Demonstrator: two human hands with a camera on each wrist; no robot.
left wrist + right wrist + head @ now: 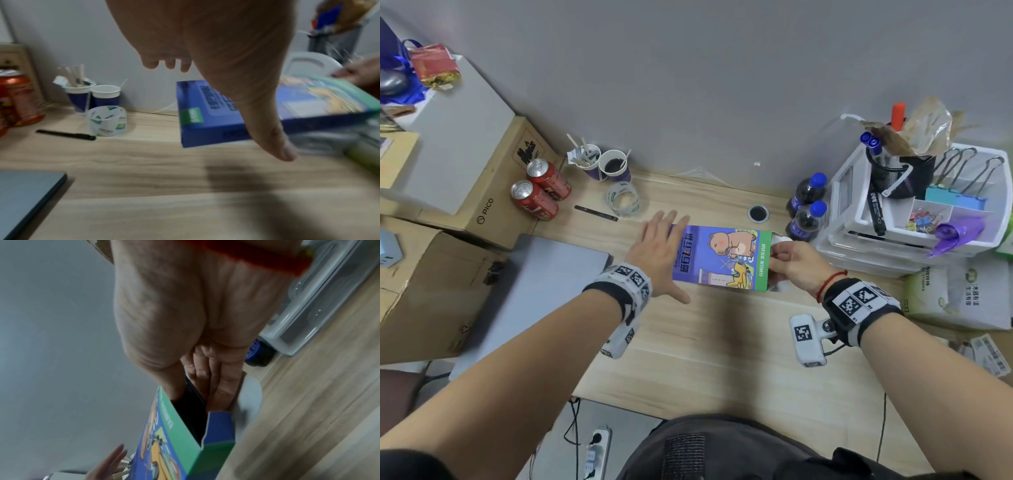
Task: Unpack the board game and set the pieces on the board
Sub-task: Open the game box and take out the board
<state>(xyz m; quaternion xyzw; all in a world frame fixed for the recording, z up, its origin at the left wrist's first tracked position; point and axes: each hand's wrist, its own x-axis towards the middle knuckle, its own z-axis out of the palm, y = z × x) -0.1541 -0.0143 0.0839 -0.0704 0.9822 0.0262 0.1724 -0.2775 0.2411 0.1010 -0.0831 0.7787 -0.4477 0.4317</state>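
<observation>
While the game box (720, 257) lies flat in the middle of the wooden desk (722, 359), the job has only just begun. One end flap (221, 425) on the right side of the box is open. No board and no pieces are out yet, so almost all of the job is left.

The right hand (794, 263) is at that open end. Its fingers (222, 386) reach into the dark gap, and the thumb sits on the green edge on top. It looks like it holds the box end or something inside, but what is inside is too dark to see.

The left hand (664, 250) is at the left end of the box with flat, spread fingers. It holds nothing. I cannot tell if it touches the box or floats just over it.

Far left on the desk are two red cans (539, 188), two paper cups (606, 166), a roll of tape (623, 199) and a black pen (595, 212). To the right stand two dark bottles (806, 209) and a white tray (859, 219) of pens and clips.

I think the next job is to pull the inside part out.
</observation>
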